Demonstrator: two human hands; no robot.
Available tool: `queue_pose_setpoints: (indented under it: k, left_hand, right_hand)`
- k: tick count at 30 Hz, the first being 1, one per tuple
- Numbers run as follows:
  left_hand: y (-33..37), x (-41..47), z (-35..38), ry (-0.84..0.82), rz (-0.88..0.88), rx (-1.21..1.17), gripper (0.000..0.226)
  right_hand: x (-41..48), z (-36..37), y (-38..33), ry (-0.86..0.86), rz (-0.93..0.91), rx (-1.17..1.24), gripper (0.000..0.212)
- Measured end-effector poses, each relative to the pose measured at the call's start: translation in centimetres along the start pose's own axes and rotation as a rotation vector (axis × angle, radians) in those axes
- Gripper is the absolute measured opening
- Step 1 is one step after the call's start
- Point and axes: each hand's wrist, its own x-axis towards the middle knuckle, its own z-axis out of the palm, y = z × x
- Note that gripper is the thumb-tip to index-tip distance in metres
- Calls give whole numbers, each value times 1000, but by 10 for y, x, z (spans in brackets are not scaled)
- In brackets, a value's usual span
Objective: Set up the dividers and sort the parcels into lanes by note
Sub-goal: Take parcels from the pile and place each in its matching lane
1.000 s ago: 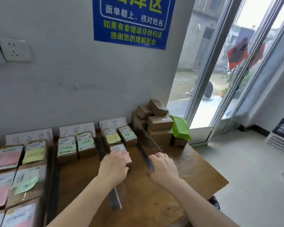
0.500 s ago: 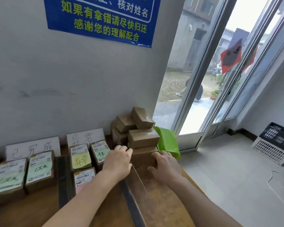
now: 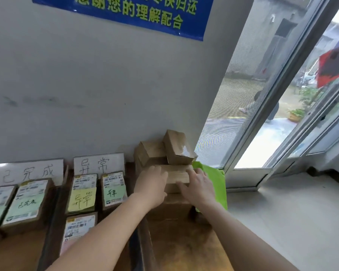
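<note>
Both the left hand (image 3: 153, 184) and the right hand (image 3: 199, 185) are on the carton stack (image 3: 170, 209) against the wall.
Seen from the head camera, each hand lies flat on the middle carton (image 3: 177, 176), fingers straight and slightly spread, pinching nothing. A green bag (image 3: 213, 182) sits just right of the stack on the wooden table (image 3: 184, 251). Left of a dark divider strip (image 3: 138, 249), labelled parcels lie in a lane under a handwritten paper sign (image 3: 99, 164): a yellow-note parcel (image 3: 82, 194) beside a green-note parcel (image 3: 114, 190).

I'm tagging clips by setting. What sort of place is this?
Probably a parcel pickup point: labelled parcels lie below handwritten lane signs, plain cardboard boxes are stacked by the wall, and a blue notice hangs above.
</note>
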Motion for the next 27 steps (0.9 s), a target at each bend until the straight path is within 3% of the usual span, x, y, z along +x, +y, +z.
queue_pose_setpoints:
  k: [6, 13, 19, 23, 27]
  left_hand:
    - [9, 38, 24, -77, -100, -53, 91]
    - [12, 52, 36, -44, -182, -121, 96]
    - [11, 48, 35, -22, -205, -116, 104]
    - [9, 34, 27, 38, -231, -208, 100]
    - [-1, 13, 10, -2, -334, -483, 94]
  right_hand:
    - [67, 5, 14, -3, 16, 144, 78]
    - [112, 20, 15, -27, 57, 340, 101]
    - [119, 25, 7, 13, 99, 503, 74]
    - [114, 14, 7, 80, 119, 740, 85]
    - [107, -1, 15, 156, 162, 1135, 84]
